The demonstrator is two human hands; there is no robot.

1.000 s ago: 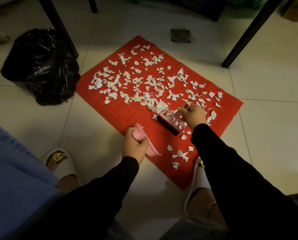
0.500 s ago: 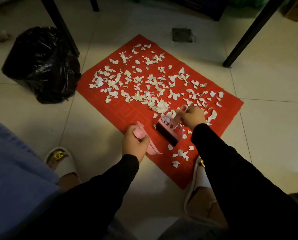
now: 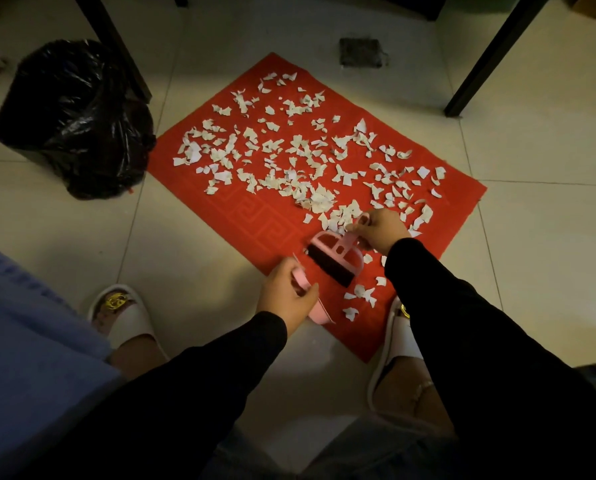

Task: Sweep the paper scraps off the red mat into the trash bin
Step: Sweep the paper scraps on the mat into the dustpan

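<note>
Dozens of small torn white paper scraps (image 3: pixel 289 161) lie scattered over the flat rectangular red mat (image 3: pixel 199 188) on the pale tiled floor (image 3: pixel 549 237), thickest across the middle, with a few strays near the mat's near corner; almost nothing looks cleared yet, I'd say. The right hand (image 3: pixel 381 230) is curled round the handle of the small pink hand brush with black bristles (image 3: pixel 334 254); its bristle strip runs from upper left to lower right and faces the left hand, while the handle points up and away towards the scraps. The left hand (image 3: pixel 284 294) is clenched on the handle of the pink plastic dustpan (image 3: pixel 315 311), which sits at the mat's near edge just beside the bristles; its mouth is partly hidden, so I can't tell how flat its lip lies. The scraps should be feather-light and curled, likely to flutter or skip over a lip; short, low strokes would suit them, and the brush is best held by its handle as it is. The bin lined with a crinkled black plastic bag (image 3: pixel 74 116) stands at the mat's left corner; the mat's long axis runs from that bin towards the right.
</note>
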